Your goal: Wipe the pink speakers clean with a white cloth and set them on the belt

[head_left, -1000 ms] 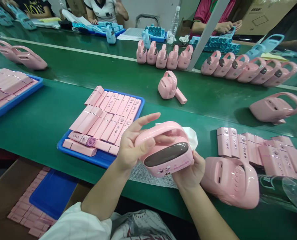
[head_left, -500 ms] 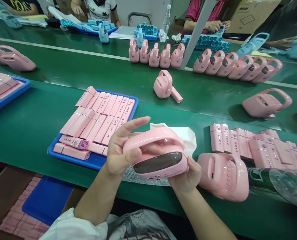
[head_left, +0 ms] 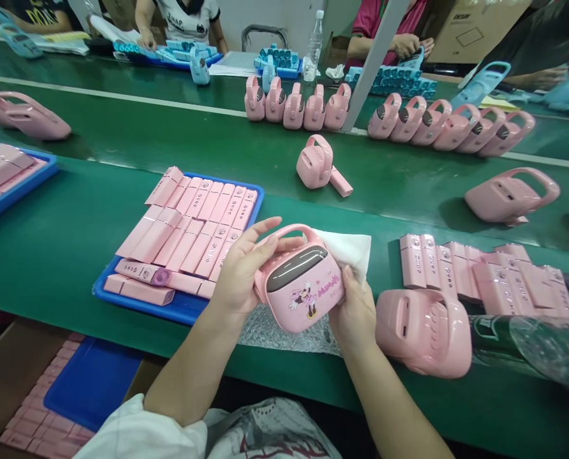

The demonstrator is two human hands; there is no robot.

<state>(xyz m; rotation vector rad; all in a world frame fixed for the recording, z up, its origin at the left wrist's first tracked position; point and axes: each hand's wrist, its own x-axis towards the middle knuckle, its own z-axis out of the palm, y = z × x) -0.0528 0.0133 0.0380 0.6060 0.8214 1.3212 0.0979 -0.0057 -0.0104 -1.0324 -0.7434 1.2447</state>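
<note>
Both my hands hold a pink portable speaker (head_left: 308, 296) with a top handle, a dark glossy panel and a printed cartoon mouse figure on its front. My left hand (head_left: 243, 264) grips its left side, some fingers at the handle. On the lower right edge is my right hand (head_left: 354, 303), thumb in front. A white cloth (head_left: 349, 245) shows behind the speaker, beside my right fingers; whether they pinch it I cannot tell. Bubble wrap (head_left: 284, 335) lies under the speaker. To the right, another pink speaker (head_left: 421, 331) rests on its side.
A blue tray (head_left: 105, 287) of pink microphones stands left. More pink microphones (head_left: 497, 280) lie right, near a clear plastic bottle (head_left: 547, 341). One pink speaker (head_left: 313, 162) stands ahead, before a row of several. People work across the table behind a metal post (head_left: 373, 70).
The held speaker has turned so its printed front now faces me, its handle swinging up and away. Both hands have turned with it. The cloth behind shows in a slightly different shape.
</note>
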